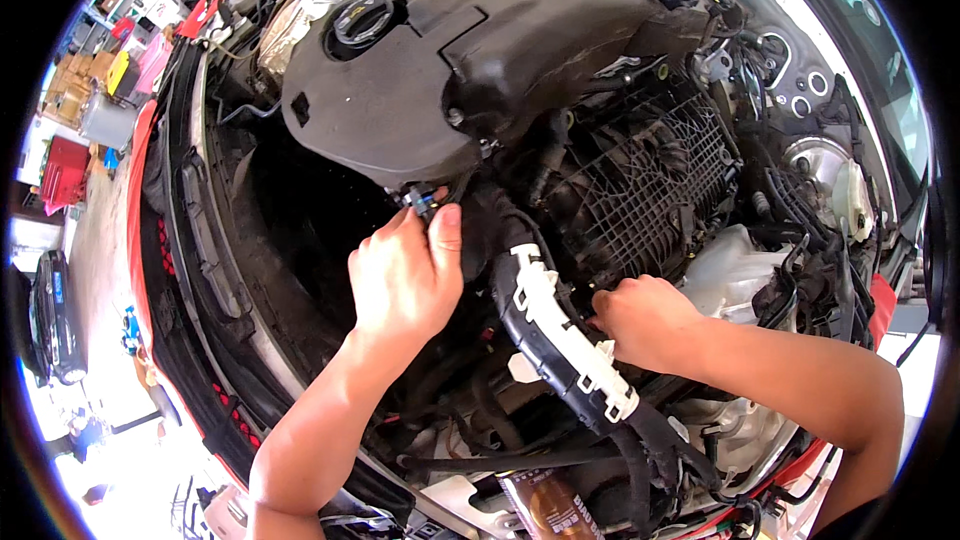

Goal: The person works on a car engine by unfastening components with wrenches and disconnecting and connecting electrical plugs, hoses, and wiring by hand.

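My left hand pinches a small dark electrical connector at the lower edge of the black engine cover. My right hand reaches down beside the ribbed black plastic engine part. Its fingers are curled, and their tips and anything in them are hidden in the engine bay. Between my hands runs a thick wiring harness in a black channel with a white plastic clip rail. A black round filler cap sits on the engine cover.
A translucent white reservoir sits right of my right hand. Dark hoses and cables cross the bay below. A brown printed container stands near the lower edge. On the left, past the car's red edge, are a red cabinet and a dark car.
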Demonstrator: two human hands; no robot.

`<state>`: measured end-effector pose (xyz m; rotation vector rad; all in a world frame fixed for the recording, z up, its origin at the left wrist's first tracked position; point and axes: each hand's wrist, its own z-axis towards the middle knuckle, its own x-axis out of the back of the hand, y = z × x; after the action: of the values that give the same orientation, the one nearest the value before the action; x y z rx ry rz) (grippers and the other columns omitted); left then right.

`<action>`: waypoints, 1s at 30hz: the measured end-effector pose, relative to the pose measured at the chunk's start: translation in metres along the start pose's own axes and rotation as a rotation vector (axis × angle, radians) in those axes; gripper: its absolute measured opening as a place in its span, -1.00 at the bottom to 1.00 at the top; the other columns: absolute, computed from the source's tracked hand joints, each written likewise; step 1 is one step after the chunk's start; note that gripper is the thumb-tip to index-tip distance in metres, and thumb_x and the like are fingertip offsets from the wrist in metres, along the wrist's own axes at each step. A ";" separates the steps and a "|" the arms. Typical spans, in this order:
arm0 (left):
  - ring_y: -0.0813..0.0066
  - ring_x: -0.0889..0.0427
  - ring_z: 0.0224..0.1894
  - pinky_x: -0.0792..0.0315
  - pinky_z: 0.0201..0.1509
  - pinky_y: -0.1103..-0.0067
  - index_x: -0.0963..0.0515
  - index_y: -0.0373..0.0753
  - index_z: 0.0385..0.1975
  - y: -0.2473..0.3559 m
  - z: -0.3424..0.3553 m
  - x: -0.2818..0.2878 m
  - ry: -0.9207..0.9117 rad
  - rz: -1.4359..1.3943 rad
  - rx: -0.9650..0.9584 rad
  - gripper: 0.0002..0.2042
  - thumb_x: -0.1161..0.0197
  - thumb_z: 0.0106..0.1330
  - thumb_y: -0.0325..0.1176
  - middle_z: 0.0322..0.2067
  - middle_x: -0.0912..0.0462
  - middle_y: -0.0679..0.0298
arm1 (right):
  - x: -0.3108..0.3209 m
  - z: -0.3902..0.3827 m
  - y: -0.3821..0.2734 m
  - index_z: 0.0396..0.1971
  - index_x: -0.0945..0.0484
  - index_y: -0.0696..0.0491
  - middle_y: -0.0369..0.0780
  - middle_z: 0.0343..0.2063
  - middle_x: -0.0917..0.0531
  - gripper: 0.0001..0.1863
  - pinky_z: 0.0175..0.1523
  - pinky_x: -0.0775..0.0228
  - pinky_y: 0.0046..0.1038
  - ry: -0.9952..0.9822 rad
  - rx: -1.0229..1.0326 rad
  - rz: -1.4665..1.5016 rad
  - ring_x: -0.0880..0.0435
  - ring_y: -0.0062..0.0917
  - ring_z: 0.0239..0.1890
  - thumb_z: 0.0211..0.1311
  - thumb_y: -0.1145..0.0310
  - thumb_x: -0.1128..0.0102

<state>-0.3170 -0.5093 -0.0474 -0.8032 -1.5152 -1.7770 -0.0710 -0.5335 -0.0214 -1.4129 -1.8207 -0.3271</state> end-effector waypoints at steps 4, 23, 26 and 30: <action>0.02 -0.67 -0.34 -0.52 -0.26 0.32 -0.58 -0.28 -0.14 -0.003 0.002 -0.003 -0.006 0.035 0.013 -0.61 0.11 0.47 -0.11 -0.43 -0.69 0.12 | -0.001 0.002 0.000 -0.46 -0.64 0.17 0.03 -0.48 -0.66 -0.83 -0.23 -0.53 -0.19 0.015 0.003 -0.017 -0.68 -0.10 -0.38 0.09 0.37 -0.17; -0.18 -0.54 -0.53 -0.41 -0.50 0.17 -0.43 -0.33 -0.55 -0.003 0.001 -0.003 0.089 -0.100 -0.011 -0.64 -0.05 0.39 -0.17 -0.61 -0.53 -0.04 | 0.109 0.094 -0.056 -0.17 -0.55 -0.01 -0.30 -0.07 -0.53 -0.71 0.15 -0.34 -0.32 1.129 0.733 -0.657 -0.44 -0.42 0.12 0.05 0.33 -0.14; -0.16 -0.54 -0.53 -0.41 -0.51 0.19 -0.44 -0.33 -0.53 -0.003 0.001 -0.002 0.111 -0.088 -0.052 -0.65 -0.06 0.38 -0.17 -0.58 -0.54 -0.04 | 0.104 0.095 -0.048 -0.04 -0.56 0.07 -0.26 0.02 -0.55 -0.56 0.25 -0.31 -0.25 1.130 0.760 -0.486 -0.46 -0.37 0.17 -0.02 0.33 -0.23; -0.15 -0.56 -0.51 -0.42 -0.50 0.21 -0.46 -0.34 -0.51 -0.003 0.002 -0.001 0.111 -0.096 -0.027 -0.64 -0.09 0.38 -0.13 -0.56 -0.56 -0.03 | 0.107 0.093 -0.047 0.01 -0.52 0.12 -0.19 0.08 -0.54 -0.42 0.32 -0.28 -0.24 1.074 0.760 -0.295 -0.43 -0.34 0.23 -0.11 0.31 -0.38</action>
<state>-0.3187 -0.5068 -0.0494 -0.6432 -1.4814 -1.8830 -0.1602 -0.4170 0.0058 -0.2826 -1.0257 -0.3781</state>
